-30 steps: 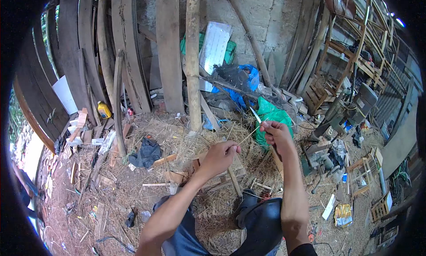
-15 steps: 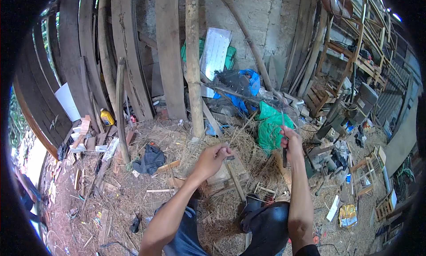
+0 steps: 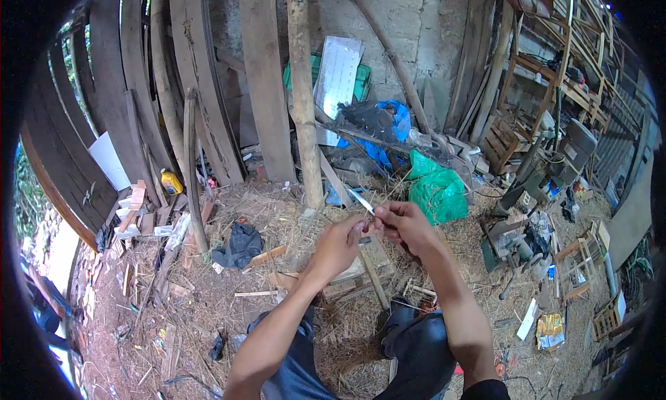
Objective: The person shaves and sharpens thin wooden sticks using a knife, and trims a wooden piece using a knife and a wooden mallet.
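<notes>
My right hand point(image 3: 409, 225) is closed on a knife point(image 3: 361, 201), whose bright blade points up and to the left past the fingertips. Close beside it, almost touching, my left hand point(image 3: 338, 246) has its fingers pinched together; what they hold is too small to make out. Both hands are above the straw-covered floor, in front of the knees. Under the hands a hammer-like tool with a wooden handle point(image 3: 374, 281) rests on a wooden block point(image 3: 340, 274).
A green plastic bag point(image 3: 438, 194) lies beyond my right hand. Behind stand a wooden post point(image 3: 303, 116) and upright planks point(image 3: 267, 88). To the left are a black bag point(image 3: 239, 246) and a yellow bottle point(image 3: 171, 181); at right are a metal machine point(image 3: 572, 154) and a wooden frame point(image 3: 574, 261).
My right hand has moved left with the knife to meet my left hand. The blade, upright half a second ago, now slants up to the left. The thin stick seen earlier no longer shows clearly.
</notes>
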`<move>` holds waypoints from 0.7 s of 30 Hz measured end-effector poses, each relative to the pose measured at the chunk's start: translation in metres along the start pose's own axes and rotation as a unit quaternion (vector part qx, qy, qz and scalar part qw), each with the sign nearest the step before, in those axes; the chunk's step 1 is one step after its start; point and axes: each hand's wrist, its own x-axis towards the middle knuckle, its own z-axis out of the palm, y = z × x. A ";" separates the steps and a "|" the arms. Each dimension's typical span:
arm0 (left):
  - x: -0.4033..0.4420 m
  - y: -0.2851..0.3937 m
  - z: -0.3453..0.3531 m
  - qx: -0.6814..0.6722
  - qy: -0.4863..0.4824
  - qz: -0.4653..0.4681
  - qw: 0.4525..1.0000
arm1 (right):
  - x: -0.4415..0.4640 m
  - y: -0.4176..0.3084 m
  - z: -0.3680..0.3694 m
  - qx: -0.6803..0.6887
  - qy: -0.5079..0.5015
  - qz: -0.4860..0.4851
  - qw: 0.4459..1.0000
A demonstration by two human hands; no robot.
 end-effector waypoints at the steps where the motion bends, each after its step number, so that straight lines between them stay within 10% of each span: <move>1: -0.001 0.007 -0.001 -0.002 -0.001 -0.002 1.000 | -0.002 -0.005 -0.003 -0.008 0.005 0.013 1.000; 21: -0.003 -0.001 0.012 0.016 0.029 -0.041 0.999 | -0.003 0.011 0.004 -0.133 -0.011 0.013 0.991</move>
